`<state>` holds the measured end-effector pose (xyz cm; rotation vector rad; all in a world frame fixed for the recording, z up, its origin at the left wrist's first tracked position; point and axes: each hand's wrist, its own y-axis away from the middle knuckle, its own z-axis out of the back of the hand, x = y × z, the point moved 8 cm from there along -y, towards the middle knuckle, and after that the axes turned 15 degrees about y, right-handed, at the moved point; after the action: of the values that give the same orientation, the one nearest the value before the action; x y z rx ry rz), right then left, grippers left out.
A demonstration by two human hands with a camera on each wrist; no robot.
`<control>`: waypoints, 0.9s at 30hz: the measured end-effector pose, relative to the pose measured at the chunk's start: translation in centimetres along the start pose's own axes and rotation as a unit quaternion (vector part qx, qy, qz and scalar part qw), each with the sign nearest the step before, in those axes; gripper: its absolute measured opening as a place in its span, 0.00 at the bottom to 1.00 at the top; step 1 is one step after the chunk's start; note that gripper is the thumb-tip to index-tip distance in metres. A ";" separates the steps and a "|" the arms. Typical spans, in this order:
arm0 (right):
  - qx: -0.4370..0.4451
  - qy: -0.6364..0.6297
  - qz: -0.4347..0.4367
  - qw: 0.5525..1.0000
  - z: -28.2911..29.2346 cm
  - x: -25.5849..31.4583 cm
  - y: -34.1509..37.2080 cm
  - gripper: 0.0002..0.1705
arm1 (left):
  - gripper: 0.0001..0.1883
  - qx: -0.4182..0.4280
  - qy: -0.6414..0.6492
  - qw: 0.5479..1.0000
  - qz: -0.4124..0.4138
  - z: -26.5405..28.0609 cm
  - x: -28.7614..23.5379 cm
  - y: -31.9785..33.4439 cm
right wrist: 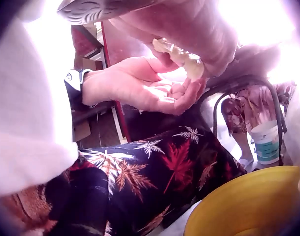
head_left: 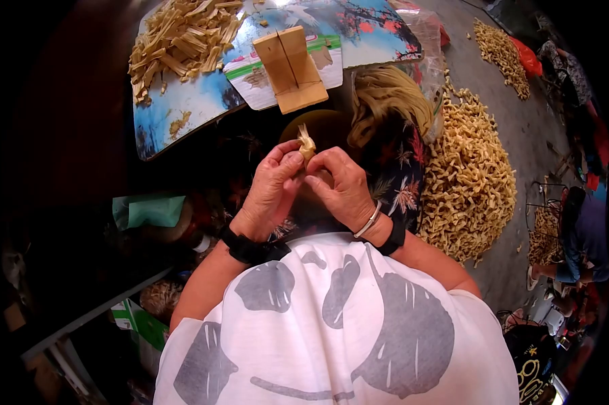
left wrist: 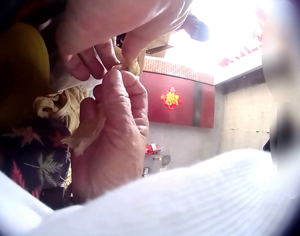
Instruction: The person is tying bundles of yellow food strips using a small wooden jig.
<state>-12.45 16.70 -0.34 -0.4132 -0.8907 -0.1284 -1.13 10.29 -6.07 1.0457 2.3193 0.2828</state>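
Note:
My left hand (head_left: 275,182) pinches a pale yellow strip (head_left: 306,143) that looks like tofu skin, folded into a small knot with a frayed end pointing up. From the other side my right hand (head_left: 345,185) grips the same piece, its thumb and fingertips right at the knot. In the left wrist view, a loose tail of the strip (left wrist: 86,137) hangs across the right palm. The right wrist view shows the twisted strip (right wrist: 189,64) between both hands, with the left palm (right wrist: 140,86) turned up and its fingers curled.
Short strips (head_left: 183,40) are heaped on the painted table, beside a slotted wooden stand (head_left: 291,67). Long strips (head_left: 392,101) lie bundled at the right. A large pile of knotted pieces (head_left: 466,182) covers the floor. A yellow basin (right wrist: 248,201) is by the lap; another person (head_left: 581,229) sits right.

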 end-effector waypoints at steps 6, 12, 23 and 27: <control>0.038 -0.177 -0.193 0.964 -1.7 -4.4 -0.6 0.17 | 0.16 0.007 -0.095 0.995 -0.034 0.4 -0.2 -0.4; 0.099 -0.140 -0.154 0.973 -3.0 -5.4 -0.6 0.16 | 0.12 0.026 -0.192 0.981 -0.025 -1.0 0.2 0.3; 0.120 -0.114 -0.203 0.965 -1.1 -4.1 -1.5 0.10 | 0.06 0.016 -0.523 0.837 -0.163 -1.4 -1.2 0.5; 0.209 -0.291 -0.208 0.910 -3.3 -4.2 -0.5 0.07 | 0.06 0.025 -0.536 0.822 -0.189 -1.5 -1.6 0.5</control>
<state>-12.84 14.70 -5.26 0.1666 -1.5540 -0.2054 -0.83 9.51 -3.99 0.4920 1.4111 -0.4417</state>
